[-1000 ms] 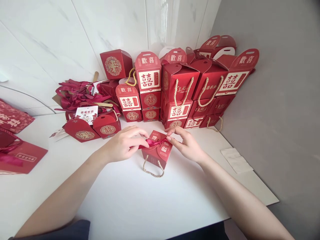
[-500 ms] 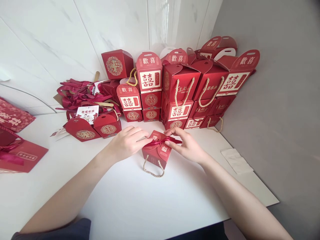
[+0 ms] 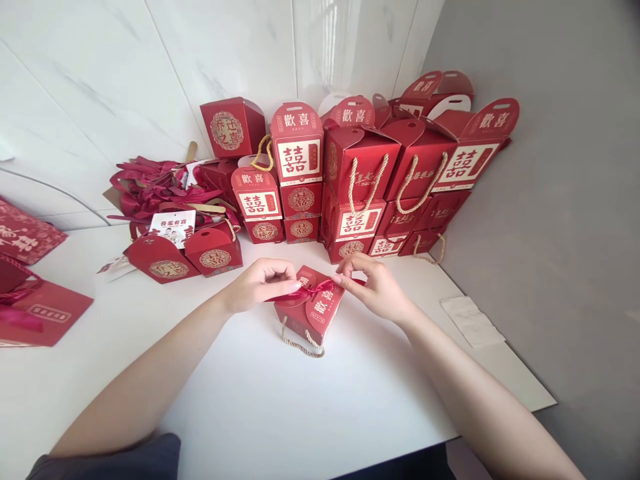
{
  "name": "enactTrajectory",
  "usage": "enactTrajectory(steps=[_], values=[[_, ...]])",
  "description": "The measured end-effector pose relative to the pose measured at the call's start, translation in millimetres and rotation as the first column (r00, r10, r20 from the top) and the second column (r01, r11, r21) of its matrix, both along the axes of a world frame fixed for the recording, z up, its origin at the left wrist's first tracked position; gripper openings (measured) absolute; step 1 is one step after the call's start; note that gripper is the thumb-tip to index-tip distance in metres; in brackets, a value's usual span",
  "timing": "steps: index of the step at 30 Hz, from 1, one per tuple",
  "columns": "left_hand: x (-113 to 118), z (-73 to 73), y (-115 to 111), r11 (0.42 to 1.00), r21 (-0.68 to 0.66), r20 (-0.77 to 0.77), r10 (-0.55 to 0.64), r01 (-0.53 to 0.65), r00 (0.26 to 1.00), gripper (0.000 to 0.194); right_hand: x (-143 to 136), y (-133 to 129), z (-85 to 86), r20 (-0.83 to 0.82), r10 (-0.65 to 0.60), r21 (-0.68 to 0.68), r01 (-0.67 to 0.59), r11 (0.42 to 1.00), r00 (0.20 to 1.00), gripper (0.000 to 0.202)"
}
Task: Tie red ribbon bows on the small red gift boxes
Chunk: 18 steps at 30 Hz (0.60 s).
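Note:
A red gift box [image 3: 313, 319] with gold lettering sits on the white table, its rounded flaps folded over the top. Across those flaps runs a dark red ribbon [image 3: 318, 287], knotted near the middle. My left hand [image 3: 267, 283] pinches the ribbon on the left side of the knot. On the other side, my right hand [image 3: 367, 283] grips the ribbon between thumb and fingers. A twisted cord handle [image 3: 303, 350] hangs from the box's near side and rests on the table.
Stacked red gift boxes [image 3: 360, 160] stand along the wall. To their left lies a heap of dark red ribbons [image 3: 150, 187] behind two small boxes [image 3: 207, 257]. A larger red box [image 3: 55, 310] is at the far left. White tissue [image 3: 473, 322] lies at right.
Both hands have shifted apart slightly, drawing the ribbon straighter across the top. The box has turned and tilted a little, its near side moving left.

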<state>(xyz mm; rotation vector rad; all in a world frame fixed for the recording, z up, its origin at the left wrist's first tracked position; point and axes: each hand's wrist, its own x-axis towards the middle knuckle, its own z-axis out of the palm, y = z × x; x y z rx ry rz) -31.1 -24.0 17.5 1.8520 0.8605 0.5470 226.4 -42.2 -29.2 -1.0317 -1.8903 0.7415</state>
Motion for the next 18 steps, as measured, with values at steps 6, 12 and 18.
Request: enactTrajectory(steps=[6,12,18], values=[[-2.7,-1.4,4.7,0.987,-0.154,-0.136,-0.058,0.037,0.989,0.035,-0.9,-3.5,1.4,-0.148,0.095,-0.14,-0.116,0.983,0.984,0.022],[-2.0,-9.0,8.8,0.955,-0.292,-0.076,-0.073,0.048,0.994,0.04,-8.4,-16.2,13.0,0.095,0.051,0.236,-0.073,0.969,0.994,0.01],[2.1,-20.5,12.6,0.932,-0.358,0.005,0.057,-0.051,0.998,0.04,-38.1,-43.4,15.0,0.411,0.119,0.471,-0.322,0.821,0.904,0.019]])
